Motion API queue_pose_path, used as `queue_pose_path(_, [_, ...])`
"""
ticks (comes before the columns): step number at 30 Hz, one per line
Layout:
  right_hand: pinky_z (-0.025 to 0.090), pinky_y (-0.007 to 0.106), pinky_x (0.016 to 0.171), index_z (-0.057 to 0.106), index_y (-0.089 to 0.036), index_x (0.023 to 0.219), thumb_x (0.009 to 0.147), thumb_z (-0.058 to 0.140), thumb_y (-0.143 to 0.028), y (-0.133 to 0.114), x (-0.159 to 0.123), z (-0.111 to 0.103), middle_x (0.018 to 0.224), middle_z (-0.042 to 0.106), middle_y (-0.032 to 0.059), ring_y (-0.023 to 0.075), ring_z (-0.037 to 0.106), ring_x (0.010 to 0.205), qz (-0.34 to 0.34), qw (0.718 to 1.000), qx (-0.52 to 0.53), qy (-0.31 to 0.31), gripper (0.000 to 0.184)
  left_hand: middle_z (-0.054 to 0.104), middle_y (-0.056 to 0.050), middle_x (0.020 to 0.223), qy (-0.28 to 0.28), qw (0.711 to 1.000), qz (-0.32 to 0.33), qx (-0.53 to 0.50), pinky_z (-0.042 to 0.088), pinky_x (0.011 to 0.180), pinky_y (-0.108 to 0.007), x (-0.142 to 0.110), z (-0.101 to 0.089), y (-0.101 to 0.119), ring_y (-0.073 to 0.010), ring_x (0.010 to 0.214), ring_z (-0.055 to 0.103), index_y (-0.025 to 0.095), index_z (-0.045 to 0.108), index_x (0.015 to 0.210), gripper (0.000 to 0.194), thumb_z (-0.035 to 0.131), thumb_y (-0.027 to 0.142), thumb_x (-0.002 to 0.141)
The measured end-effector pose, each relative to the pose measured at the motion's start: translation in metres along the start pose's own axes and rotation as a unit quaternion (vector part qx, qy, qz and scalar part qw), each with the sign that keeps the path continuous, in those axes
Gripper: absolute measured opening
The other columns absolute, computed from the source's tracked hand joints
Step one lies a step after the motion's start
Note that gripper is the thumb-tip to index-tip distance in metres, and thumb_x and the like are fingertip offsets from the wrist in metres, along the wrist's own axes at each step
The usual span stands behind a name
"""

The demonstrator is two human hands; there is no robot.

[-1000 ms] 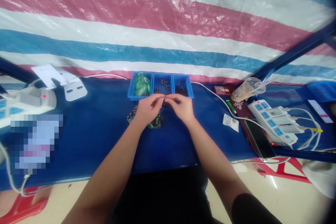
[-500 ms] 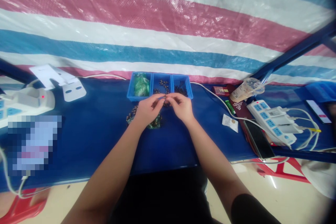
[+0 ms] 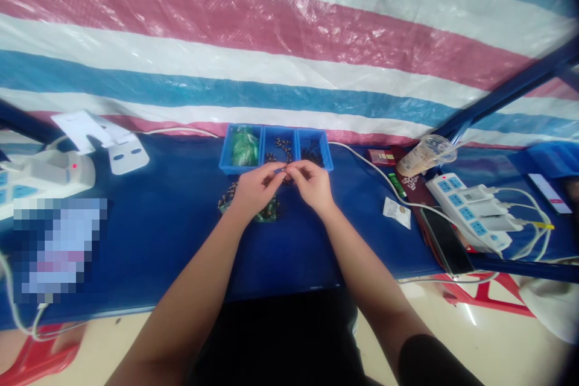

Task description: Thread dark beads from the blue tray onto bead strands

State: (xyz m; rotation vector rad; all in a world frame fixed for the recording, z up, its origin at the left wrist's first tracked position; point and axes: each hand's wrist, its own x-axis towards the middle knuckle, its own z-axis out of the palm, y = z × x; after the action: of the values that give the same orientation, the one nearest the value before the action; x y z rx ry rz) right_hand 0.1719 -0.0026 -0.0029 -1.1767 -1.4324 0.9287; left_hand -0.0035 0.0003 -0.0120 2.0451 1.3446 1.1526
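Note:
My left hand and my right hand meet fingertip to fingertip, each closed in a pinch. Whatever they hold between them is tiny and mostly covered by the fingers. Just beyond them stands a blue three-part bin. Its left compartment holds a green plastic bag, its middle one small brassy-brown parts, and its right one small dark parts. Under and beside my left hand lies a green plastic sheet or bag with a pile of small brown parts, partly hidden by the hand.
On the right are a drink cup, a white packet, a black phone and a power strip with cables. At left sit a white stand, another power strip and a pixelated phone. Striped sheeting hangs behind.
My fingertips have shifted slightly against each other, and the small brownish thing between them shows less than before. The hands stay in the same place; the view has moved a little.

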Motion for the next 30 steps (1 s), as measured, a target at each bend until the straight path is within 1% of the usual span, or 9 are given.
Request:
queue_pose_path(7, [0.058, 0.026, 0.059, 0.075, -0.019, 0.100, 0.086, 0.071, -0.048, 0.004, 0.003, 0.001, 0.081, 0.076, 0.0043, 0.0155, 0.072, 0.069, 0.034, 0.998, 0.051, -0.021, 0.033, 0.076, -0.002, 0.082, 0.010, 0.999, -0.012, 0.036, 0.052, 0.069, -0.024, 0.001, 0.001, -0.002, -0.0130, 0.066, 0.066, 0.022, 0.074, 0.115, 0.031, 0.061, 0.043, 0.097])
queue_pose_path(10, [0.056, 0.025, 0.052, 0.076, -0.018, 0.100, 0.084, 0.072, -0.050, 0.007, 0.003, 0.003, 0.077, 0.075, 0.0040, 0.0160, 0.072, 0.065, 0.058, 0.997, 0.049, -0.006, 0.035, 0.076, -0.003, 0.084, 0.015, 0.998, -0.011, 0.054, 0.053, 0.070, -0.025, 0.002, 0.001, -0.004, -0.0139, 0.068, 0.067, 0.022, 0.075, 0.115, 0.032, 0.059, 0.043, 0.097])
queue_pose_path(13, [0.055, 0.025, 0.050, 0.077, -0.020, 0.104, 0.087, 0.069, -0.049, 0.011, 0.003, 0.003, 0.078, 0.076, 0.0037, 0.0151, 0.070, 0.060, 0.063, 0.997, -0.002, 0.048, 0.035, 0.076, -0.003, 0.083, 0.021, 0.997, -0.012, 0.072, 0.051, 0.069, -0.025, 0.003, -0.001, -0.002, -0.0139, 0.067, 0.067, 0.021, 0.075, 0.114, 0.030, 0.059, 0.041, 0.097])
queue_pose_path(16, [0.058, 0.029, 0.058, 0.079, -0.023, 0.108, 0.091, 0.064, -0.045, 0.015, 0.003, 0.002, 0.071, 0.074, 0.0012, 0.0144, 0.066, 0.051, 0.046, 0.992, -0.097, 0.073, 0.031, 0.075, -0.002, 0.082, 0.025, 0.997, -0.012, 0.077, 0.050, 0.068, -0.025, 0.003, -0.002, 0.000, -0.0137, 0.066, 0.066, 0.022, 0.075, 0.112, 0.029, 0.058, 0.039, 0.098])
queue_pose_path(20, [0.059, 0.033, 0.068, 0.079, -0.024, 0.112, 0.094, 0.061, -0.042, 0.015, 0.003, -0.002, 0.065, 0.072, 0.0007, 0.0175, 0.067, 0.057, 0.034, 0.980, -0.193, 0.037, 0.031, 0.075, -0.002, 0.082, 0.037, 0.997, -0.008, 0.070, 0.051, 0.069, -0.025, 0.003, -0.002, 0.002, -0.0140, 0.067, 0.067, 0.021, 0.075, 0.110, 0.028, 0.057, 0.038, 0.098])
queue_pose_path(24, [0.054, 0.028, 0.065, 0.079, -0.021, 0.103, 0.094, 0.059, -0.038, 0.008, 0.004, -0.009, 0.065, 0.070, -0.0001, 0.0149, 0.063, 0.057, 0.002, 0.973, -0.229, 0.020, 0.027, 0.075, -0.002, 0.080, 0.060, 0.996, -0.015, 0.070, 0.051, 0.069, -0.024, 0.004, -0.003, 0.001, -0.0135, 0.067, 0.067, 0.021, 0.076, 0.108, 0.027, 0.058, 0.036, 0.097])
queue_pose_path(26, [0.050, 0.026, 0.063, 0.078, -0.021, 0.096, 0.091, 0.061, -0.034, 0.005, 0.004, -0.012, 0.065, 0.069, -0.0007, 0.0142, 0.062, 0.058, -0.001, 0.967, -0.254, -0.032, 0.022, 0.075, -0.002, 0.079, 0.071, 0.995, -0.020, 0.067, 0.051, 0.070, -0.024, 0.004, -0.004, 0.001, -0.0132, 0.066, 0.066, 0.020, 0.076, 0.107, 0.026, 0.057, 0.036, 0.097])
queue_pose_path(28, [0.049, 0.027, 0.064, 0.079, -0.023, 0.089, 0.088, 0.064, -0.030, 0.005, 0.004, -0.014, 0.069, 0.072, 0.0003, 0.0157, 0.065, 0.062, 0.008, 0.949, -0.301, -0.094, 0.016, 0.074, -0.002, 0.079, 0.077, 0.995, -0.023, 0.062, 0.052, 0.070, -0.024, 0.005, -0.004, 0.001, -0.0133, 0.066, 0.066, 0.020, 0.076, 0.107, 0.026, 0.057, 0.036, 0.097])
queue_pose_path(30, [0.049, 0.029, 0.066, 0.080, -0.024, 0.088, 0.086, 0.066, -0.028, 0.006, 0.004, -0.015, 0.075, 0.075, 0.0023, 0.0186, 0.068, 0.069, 0.024, 0.929, -0.347, -0.127, 0.014, 0.074, -0.002, 0.079, 0.076, 0.995, -0.025, 0.060, 0.052, 0.071, -0.024, 0.005, -0.004, 0.001, -0.0138, 0.068, 0.067, 0.020, 0.076, 0.107, 0.026, 0.057, 0.036, 0.097])
